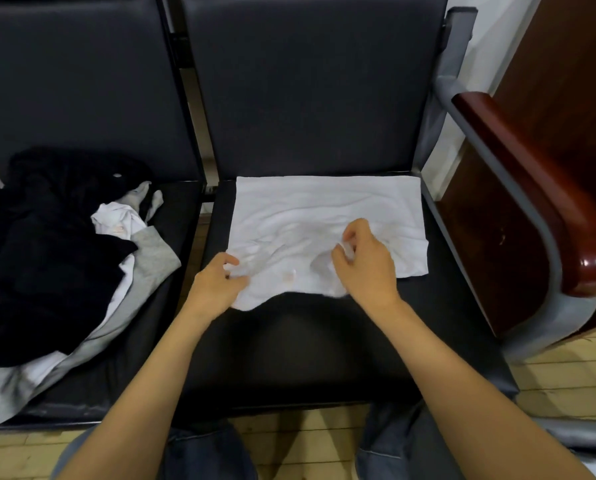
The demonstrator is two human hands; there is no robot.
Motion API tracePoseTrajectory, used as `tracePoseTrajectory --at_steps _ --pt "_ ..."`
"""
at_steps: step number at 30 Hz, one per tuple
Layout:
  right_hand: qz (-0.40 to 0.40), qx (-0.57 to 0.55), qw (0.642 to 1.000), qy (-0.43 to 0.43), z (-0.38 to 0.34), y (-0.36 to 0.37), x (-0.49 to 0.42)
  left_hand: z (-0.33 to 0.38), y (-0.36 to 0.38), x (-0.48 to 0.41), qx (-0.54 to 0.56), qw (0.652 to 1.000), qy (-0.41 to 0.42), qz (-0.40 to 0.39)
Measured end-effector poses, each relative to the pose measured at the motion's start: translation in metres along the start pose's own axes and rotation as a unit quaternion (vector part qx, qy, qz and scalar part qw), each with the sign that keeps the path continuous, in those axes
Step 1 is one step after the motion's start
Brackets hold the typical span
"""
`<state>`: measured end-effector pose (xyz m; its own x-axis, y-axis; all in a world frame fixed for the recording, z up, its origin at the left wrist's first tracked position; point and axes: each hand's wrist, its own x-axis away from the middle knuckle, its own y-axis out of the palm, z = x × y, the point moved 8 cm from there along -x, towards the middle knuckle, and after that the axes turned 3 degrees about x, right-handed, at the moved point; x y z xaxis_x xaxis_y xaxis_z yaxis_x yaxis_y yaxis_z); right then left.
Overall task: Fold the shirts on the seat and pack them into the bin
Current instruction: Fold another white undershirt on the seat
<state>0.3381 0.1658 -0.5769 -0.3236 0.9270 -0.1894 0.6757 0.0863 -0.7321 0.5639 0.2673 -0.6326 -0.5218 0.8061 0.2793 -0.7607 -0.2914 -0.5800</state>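
White shirt (324,216), spread flat on the black seat (324,348) for folding. Left hand (217,282) and right hand (365,265) each pinch its near edge with curled fingers, likely to lift a fold. Unfolded clothes (64,271) wait alongside; no bin visible.

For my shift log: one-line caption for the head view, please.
Left hand and right hand pinch near edge of white shirt on black seat; clothes pile alongside.

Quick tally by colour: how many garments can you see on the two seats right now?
White: 2 (white shirt spread flat, crumpled white garment)
Grey: 1 (grey garment)
Black: 1 at least (black heap, layers unclear)
Total: at least 4
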Motion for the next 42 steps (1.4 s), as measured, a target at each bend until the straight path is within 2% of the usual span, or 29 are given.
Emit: tracePoseTrajectory --at_steps 1,3,4,5,9,13,14,17,20,22,27,29,32,37,42 --pt "-0.070 0.062 0.996 0.003 0.005 0.008 0.003 -0.011 0.006 0.002 -0.017 0.998 -0.044 -0.044" --pt "-0.238 0.131 0.961 0.044 0.024 0.030 0.019 -0.026 0.015 0.007 -0.107 0.986 -0.085 -0.098" --pt "-0.293 0.132 0.945 0.064 0.033 0.037 0.028 -0.029 0.016 0.008 -0.133 0.982 -0.087 -0.098" --pt "-0.310 0.125 0.940 0.072 0.039 0.039 0.033 -0.031 0.015 0.009 -0.135 0.983 -0.089 -0.090" --pt "-0.217 0.083 0.970 0.077 0.050 0.029 0.037 -0.039 0.016 0.009 -0.070 0.992 -0.089 -0.059" --pt "-0.274 0.132 0.951 0.055 0.052 0.052 0.061 -0.034 0.021 0.018 0.065 0.993 -0.070 -0.068" --pt "-0.272 0.150 0.949 0.062 0.054 0.054 0.064 -0.031 0.024 0.023 0.061 0.993 -0.058 -0.088" --pt "-0.234 0.160 0.955 0.089 0.063 0.049 0.066 -0.032 0.031 0.033 -0.093 0.991 -0.003 -0.099" --pt "-0.234 0.126 0.961 0.075 0.062 0.048 0.071 -0.024 0.038 0.050 -0.225 0.969 0.090 -0.049" --pt "-0.223 0.084 0.969 0.071 0.058 0.040 0.074 -0.016 0.044 0.064 -0.265 0.954 0.137 -0.022" --pt "-0.125 -0.144 0.971 0.141 0.042 -0.013 0.079 0.007 0.010 0.092 -0.144 0.978 0.139 0.064" --pt "-0.072 -0.210 0.964 0.150 0.030 -0.045 0.075 0.029 -0.009 0.104 -0.005 0.990 0.130 0.057" --pt "-0.031 -0.242 0.959 0.145 0.008 -0.094 0.065 0.071 -0.039 0.129 0.163 0.975 0.148 0.032" --pt "-0.007 -0.278 0.955 0.104 -0.045 -0.173 0.065 0.142 -0.093 0.183 0.165 0.951 0.255 0.055" --pt "-0.128 -0.309 0.937 0.103 -0.079 -0.200 0.109 0.156 -0.099 0.234 0.173 0.951 0.256 -0.015"
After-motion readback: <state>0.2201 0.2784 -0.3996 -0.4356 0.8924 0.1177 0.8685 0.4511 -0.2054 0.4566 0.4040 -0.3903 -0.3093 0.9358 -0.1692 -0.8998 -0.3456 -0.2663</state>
